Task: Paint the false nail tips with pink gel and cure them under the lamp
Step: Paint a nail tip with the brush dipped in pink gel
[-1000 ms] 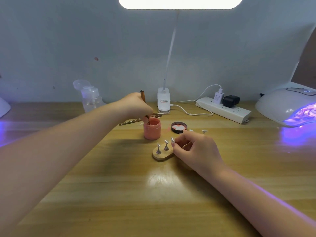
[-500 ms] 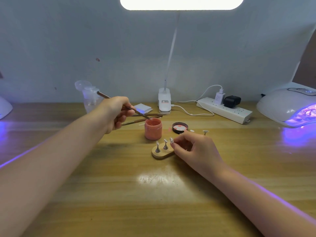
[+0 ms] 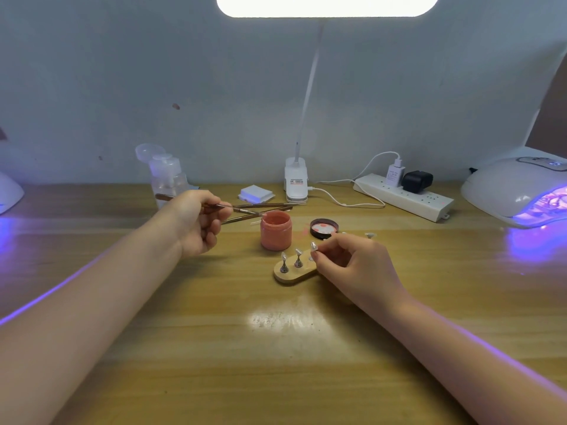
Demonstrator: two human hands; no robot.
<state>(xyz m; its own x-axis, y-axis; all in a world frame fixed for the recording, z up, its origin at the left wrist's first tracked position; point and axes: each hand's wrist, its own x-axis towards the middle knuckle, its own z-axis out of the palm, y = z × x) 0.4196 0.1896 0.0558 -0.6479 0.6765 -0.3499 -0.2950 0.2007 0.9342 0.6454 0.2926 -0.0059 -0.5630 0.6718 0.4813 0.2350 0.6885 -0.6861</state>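
Observation:
An open jar of pink gel [image 3: 275, 230] stands mid-table, its dark lid [image 3: 324, 228] lying to its right. My left hand [image 3: 196, 220] grips a thin brush [image 3: 242, 209] whose tip rests at the jar's left rim. In front of the jar a small wooden holder [image 3: 291, 273] carries metal stands with clear nail tips [image 3: 298, 251]. My right hand [image 3: 356, 265] pinches the stand with the nail tip [image 3: 313, 246] at the holder's right end. The white curing lamp [image 3: 518, 188] glows violet at the far right.
Several spare brushes [image 3: 270, 206] lie behind the jar. A pump bottle [image 3: 167, 176], a white pad stack [image 3: 256, 193], a desk lamp base [image 3: 296, 179] and a power strip [image 3: 405, 196] line the back. Another loose nail stand [image 3: 370, 235] sits right of the lid.
My left hand lifted the brush out of the jar, swung left, and now lays its tip on the jar's rim. My right hand stays at the holder.

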